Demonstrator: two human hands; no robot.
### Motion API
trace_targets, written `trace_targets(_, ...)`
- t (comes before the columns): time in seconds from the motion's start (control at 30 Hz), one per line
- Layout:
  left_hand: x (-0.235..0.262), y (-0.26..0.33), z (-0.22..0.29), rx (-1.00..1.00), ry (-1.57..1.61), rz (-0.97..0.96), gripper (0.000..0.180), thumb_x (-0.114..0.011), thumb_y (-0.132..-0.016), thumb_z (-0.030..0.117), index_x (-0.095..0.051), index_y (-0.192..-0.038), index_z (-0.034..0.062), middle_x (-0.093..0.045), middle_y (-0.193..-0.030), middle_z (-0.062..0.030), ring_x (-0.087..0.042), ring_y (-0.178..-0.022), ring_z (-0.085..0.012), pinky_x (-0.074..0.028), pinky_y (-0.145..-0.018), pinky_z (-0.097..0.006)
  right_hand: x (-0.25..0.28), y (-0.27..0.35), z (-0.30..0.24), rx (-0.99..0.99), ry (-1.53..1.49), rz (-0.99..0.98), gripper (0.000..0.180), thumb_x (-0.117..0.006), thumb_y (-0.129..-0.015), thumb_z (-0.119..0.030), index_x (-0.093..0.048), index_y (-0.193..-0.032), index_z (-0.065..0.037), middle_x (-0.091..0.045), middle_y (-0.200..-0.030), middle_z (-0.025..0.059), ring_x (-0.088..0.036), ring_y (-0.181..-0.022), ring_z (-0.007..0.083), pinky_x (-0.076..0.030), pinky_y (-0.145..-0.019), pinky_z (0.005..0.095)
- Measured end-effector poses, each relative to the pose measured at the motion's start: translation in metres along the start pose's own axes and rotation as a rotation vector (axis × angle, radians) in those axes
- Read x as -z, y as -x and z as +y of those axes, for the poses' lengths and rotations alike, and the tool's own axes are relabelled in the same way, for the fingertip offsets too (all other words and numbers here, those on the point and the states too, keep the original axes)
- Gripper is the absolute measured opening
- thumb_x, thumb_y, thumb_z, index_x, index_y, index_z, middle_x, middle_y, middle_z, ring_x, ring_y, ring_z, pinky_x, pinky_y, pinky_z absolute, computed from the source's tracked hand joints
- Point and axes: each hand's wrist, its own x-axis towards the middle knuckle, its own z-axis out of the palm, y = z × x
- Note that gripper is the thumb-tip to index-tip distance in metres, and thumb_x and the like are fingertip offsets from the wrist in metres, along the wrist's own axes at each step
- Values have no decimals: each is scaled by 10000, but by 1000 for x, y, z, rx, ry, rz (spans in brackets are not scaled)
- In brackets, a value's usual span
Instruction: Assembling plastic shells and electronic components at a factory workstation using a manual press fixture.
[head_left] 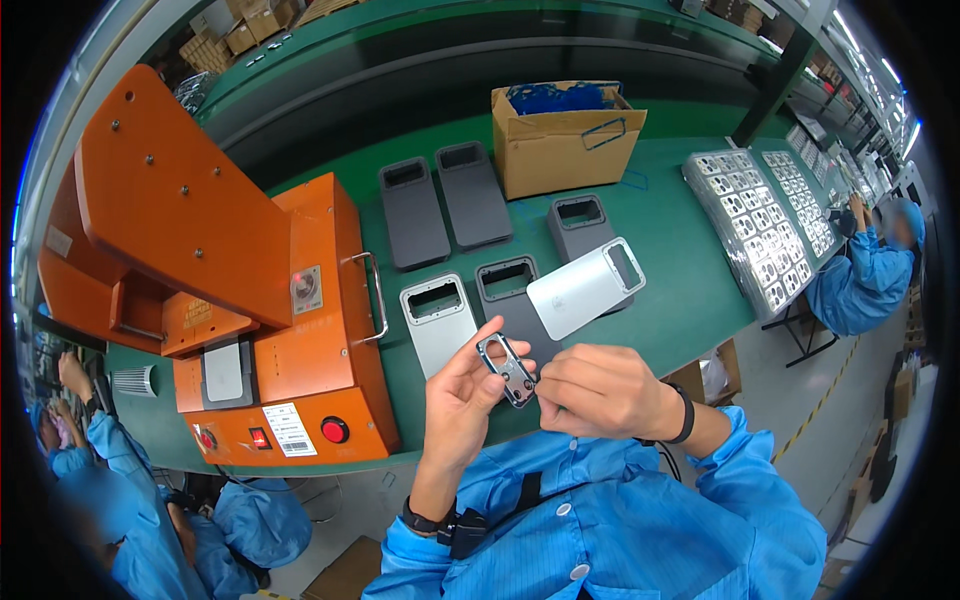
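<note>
My left hand (pixel 462 400) grips a small metal plate (pixel 507 370) with rounded corners, one large opening and several smaller round holes. The plate is tilted, held between thumb and fingers in front of my chest. My right hand (pixel 605 392) is closed in a pinch at the plate's right edge; whatever its fingertips hold is hidden. Just beyond my hands lie a silver housing (pixel 440 328) with a rectangular opening and a dark grey housing (pixel 505 283). Another silver housing (pixel 580 296) rests aslant over dark ones.
An orange press machine (pixel 290 365) with a handle and red button stands left. Dark housings (pixel 413 220) lie behind, near a cardboard box (pixel 565 150) with blue frames. Trays of metal plates (pixel 750 225) sit right. Co-workers in blue (pixel 860 280) are at both sides.
</note>
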Motion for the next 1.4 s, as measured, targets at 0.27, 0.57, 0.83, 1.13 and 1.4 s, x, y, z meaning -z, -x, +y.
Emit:
trace_targets(0.27,2,4,2,98,31,-44,659,-622,-950,227,-312,-1452,-68,-589,-1218,-172,-609,-1080,-210,-512,-915,-325,2,-2,3,-13,-73,-140,147,-690,-653,-50,-568,-728,-20,-510,-721,60,-554,-649,204,-499,-555,323)
trace_targets(0.57,6,7,0,137,-21,-63,593,-590,-973,240,-368,-1423,-76,-591,-1218,-121,-590,-1076,-168,-528,-888,-311,12,-19,7,91,-29,-257,154,-699,-653,-76,-588,-752,-38,-546,-740,50,-581,-662,192,-509,-547,310)
trace_targets(0.83,9,11,-5,272,76,-242,611,-585,-972,266,-359,-1425,-77,-613,-1153,-143,-657,-956,-213,-549,-848,-330,37,-41,29,189,88,-209,211,-713,-611,-150,-544,-689,-51,-528,-715,58,-585,-667,208,-501,-559,323)
trace_targets(1.13,7,15,0,227,-6,-318,639,-604,-956,295,-374,-1413,-87,-619,-1113,-169,-675,-912,-256,-558,-805,-363,132,-119,161,-12,467,196,93,-670,-662,-53,-598,-717,-30,-588,-700,88,-597,-630,276,-495,-565,352)
trace_targets(1.4,9,19,3,156,-17,-211,687,-645,-915,389,-426,-1379,-68,-618,-1064,-205,-676,-885,-281,-577,-766,-397,122,-106,239,-104,553,-305,79,-647,-712,-115,-632,-742,-43,-582,-766,88,-608,-733,299,-498,-644,397)
